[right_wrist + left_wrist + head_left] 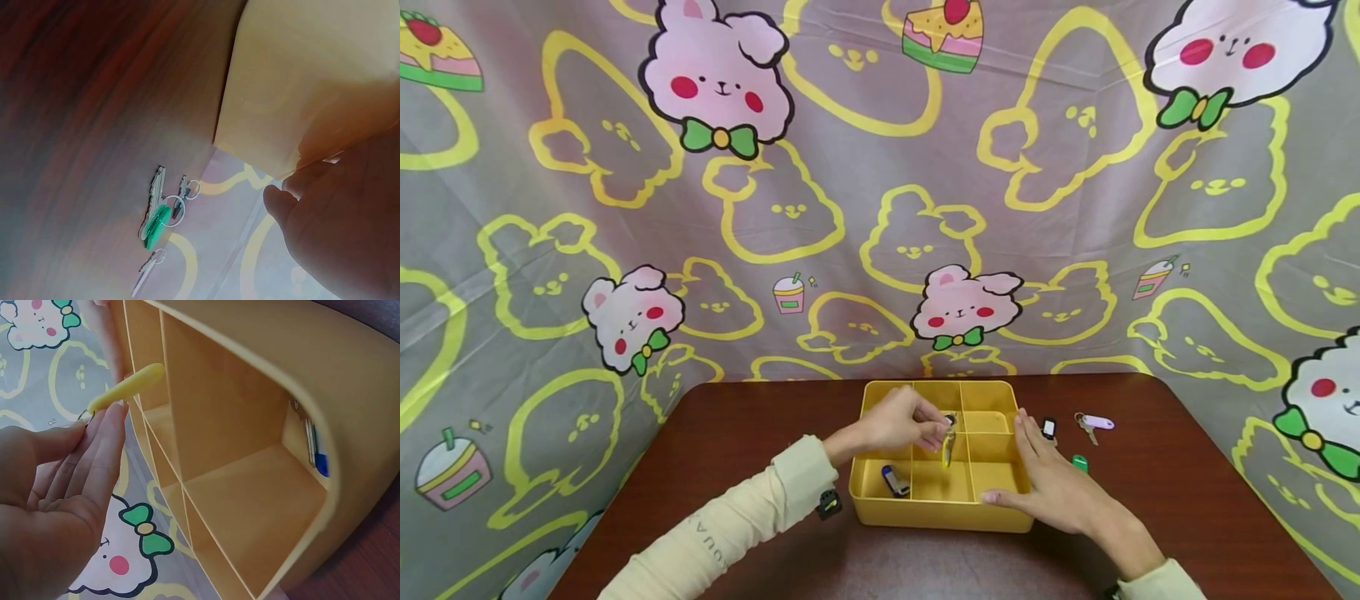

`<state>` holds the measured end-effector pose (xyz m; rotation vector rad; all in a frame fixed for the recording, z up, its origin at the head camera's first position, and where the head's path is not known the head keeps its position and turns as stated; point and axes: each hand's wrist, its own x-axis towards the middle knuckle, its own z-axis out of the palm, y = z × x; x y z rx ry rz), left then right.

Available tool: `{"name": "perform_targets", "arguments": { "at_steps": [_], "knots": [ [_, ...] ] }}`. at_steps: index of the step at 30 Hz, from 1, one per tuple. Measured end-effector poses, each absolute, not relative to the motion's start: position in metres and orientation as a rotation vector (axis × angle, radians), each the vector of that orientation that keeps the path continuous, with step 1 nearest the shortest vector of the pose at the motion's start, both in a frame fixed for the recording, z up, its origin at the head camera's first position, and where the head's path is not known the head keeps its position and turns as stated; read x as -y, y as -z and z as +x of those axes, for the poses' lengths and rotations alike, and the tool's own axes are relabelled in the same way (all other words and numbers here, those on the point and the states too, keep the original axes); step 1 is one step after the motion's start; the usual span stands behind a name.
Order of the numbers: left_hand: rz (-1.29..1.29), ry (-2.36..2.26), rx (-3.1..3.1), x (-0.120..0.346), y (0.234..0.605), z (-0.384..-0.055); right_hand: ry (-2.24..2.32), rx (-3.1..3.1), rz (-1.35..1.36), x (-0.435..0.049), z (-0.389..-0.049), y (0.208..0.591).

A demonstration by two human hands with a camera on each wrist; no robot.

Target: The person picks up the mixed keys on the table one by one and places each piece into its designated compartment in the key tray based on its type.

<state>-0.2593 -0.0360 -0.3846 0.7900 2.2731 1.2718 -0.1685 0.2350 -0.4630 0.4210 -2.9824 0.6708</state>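
Observation:
My left hand [901, 419] pinches the ring of a key with a yellow tag [128, 389]. It hangs over the middle of a yellow divided box [940, 515]. A key with a blue tag [892, 480] lies in the front left compartment; the left wrist view shows its blue end [322, 465] by the wall. My right hand [1063, 492] rests against the box's right side, fingers straight along the rim, thumb near the front right corner.
Right of the box lie a key with a black-and-white tag [1048, 428], a key with a lilac tag [1098, 422] and a key with a green tag [157, 226]. They are on a dark brown table [737, 433]. A patterned cloth [865, 167] hangs behind.

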Motion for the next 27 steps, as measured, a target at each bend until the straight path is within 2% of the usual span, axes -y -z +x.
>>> {"name": "perform_targets", "arguments": {
  "at_steps": [27],
  "knots": [
    [0.893, -1.221, -2.407, 0.056, 0.381, -0.258, -0.654, 2.982, 0.437, -0.233, -0.166, 0.458]
  ]
}}
